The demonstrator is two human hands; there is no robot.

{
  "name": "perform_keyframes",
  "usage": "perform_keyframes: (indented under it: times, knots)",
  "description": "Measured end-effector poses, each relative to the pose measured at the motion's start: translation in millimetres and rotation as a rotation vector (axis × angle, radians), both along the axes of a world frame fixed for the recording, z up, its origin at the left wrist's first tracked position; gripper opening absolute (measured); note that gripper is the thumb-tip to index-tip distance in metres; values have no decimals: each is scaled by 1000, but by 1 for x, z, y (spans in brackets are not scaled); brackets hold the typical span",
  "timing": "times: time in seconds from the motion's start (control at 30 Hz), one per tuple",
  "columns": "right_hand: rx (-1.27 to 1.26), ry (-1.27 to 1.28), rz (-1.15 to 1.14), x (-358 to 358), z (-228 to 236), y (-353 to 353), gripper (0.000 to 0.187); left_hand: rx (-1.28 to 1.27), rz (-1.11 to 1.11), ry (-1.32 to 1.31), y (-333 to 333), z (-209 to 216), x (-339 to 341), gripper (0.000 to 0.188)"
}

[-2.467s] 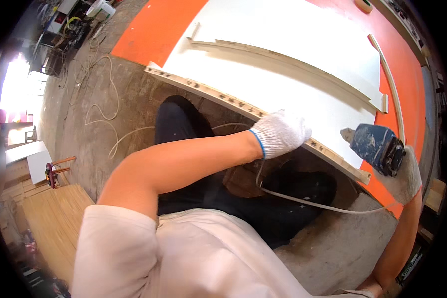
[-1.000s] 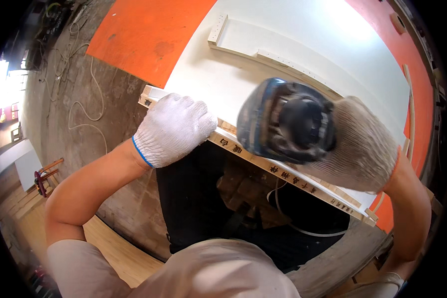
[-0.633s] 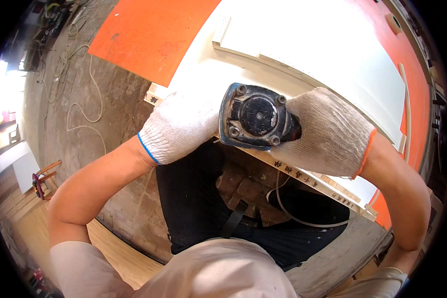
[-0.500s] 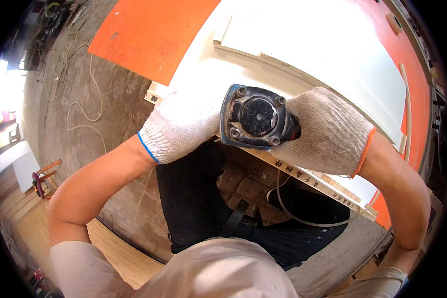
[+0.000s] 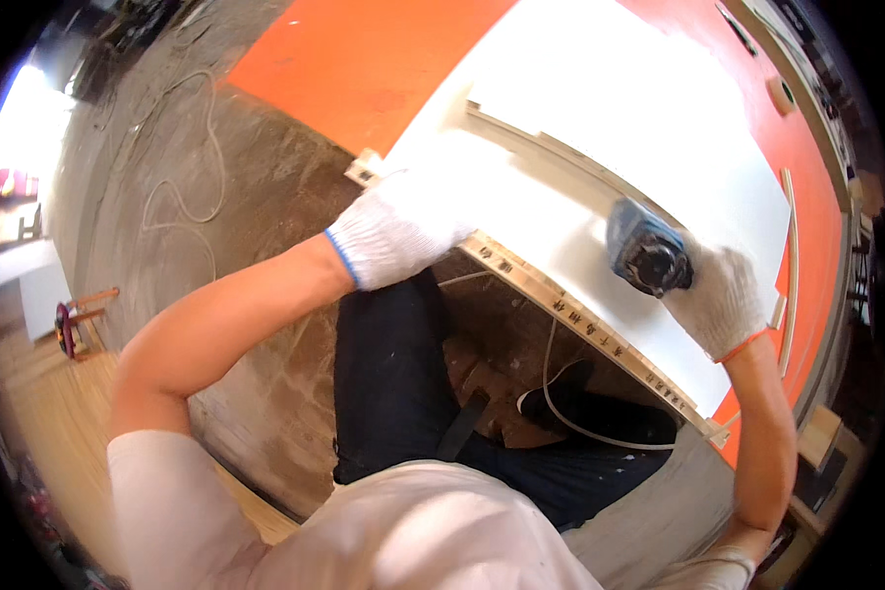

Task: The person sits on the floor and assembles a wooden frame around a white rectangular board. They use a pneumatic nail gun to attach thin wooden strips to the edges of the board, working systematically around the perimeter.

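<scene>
- Both gloved hands worked at the white panel (image 5: 600,197).
- Left hand (image 5: 403,231) lay flat, fingers spread, on its near edge.
- Right hand (image 5: 723,300) gripped a blue power tool (image 5: 644,251) upon it.

A blue handheld power tool (image 5: 645,252) with a dark round end sits on a large white panel (image 5: 600,167), held in a gloved right hand (image 5: 720,300). The panel lies flat over an orange surface, its layered wooden edge (image 5: 580,320) facing the worker, a gloved left hand (image 5: 403,231) pressed on its near corner.
</scene>
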State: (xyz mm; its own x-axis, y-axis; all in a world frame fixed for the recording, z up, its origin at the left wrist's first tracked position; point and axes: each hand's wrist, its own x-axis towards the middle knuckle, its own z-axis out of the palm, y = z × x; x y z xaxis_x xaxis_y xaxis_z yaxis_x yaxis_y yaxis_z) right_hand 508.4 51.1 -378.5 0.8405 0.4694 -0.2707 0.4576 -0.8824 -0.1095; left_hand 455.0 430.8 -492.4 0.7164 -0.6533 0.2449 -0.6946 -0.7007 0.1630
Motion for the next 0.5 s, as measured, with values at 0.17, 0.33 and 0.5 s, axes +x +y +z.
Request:
perform_keyframes:
  times: [0.17, 0.33, 0.5]
  knots:
    - [-65, -258, 41, -36, -33, -58, 40, -501, 382, -99, 31, 37, -30, 47]
    - [-159, -379, 68, -47, -69, -90, 55, -688, 896, 503, 88, -22, -37, 69]
    - [-214, -248, -11, -63, -62, -87, 74, -806, 842, 749, 69, -1, -28, 67]
